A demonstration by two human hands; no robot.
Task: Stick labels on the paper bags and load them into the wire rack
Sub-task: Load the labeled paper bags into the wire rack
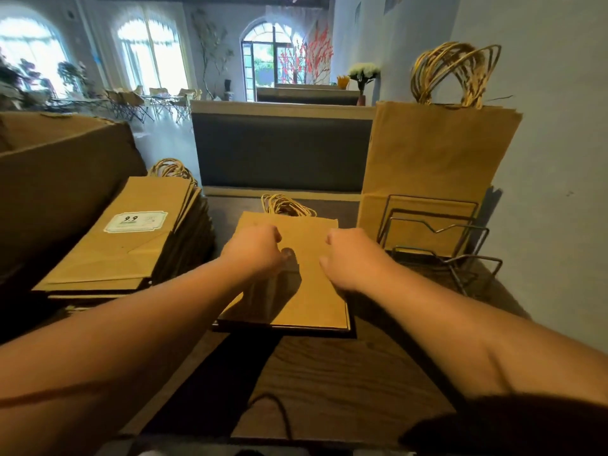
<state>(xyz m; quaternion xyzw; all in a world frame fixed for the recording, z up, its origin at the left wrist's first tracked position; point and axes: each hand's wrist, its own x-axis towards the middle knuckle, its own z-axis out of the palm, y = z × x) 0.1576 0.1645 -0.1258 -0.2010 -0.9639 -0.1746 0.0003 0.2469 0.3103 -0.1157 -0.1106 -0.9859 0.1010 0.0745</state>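
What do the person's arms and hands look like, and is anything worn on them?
Both forearms are bare up to the frame edge: no sleeves, watch or bracelet show. The left hand and the right hand wear no gloves, and no rings can be seen. A dark shape at the lower right may be clothing; I cannot tell.

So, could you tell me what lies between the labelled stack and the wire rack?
In the head view, a flat paper bag lies between the stack and rack, with both hands over it.
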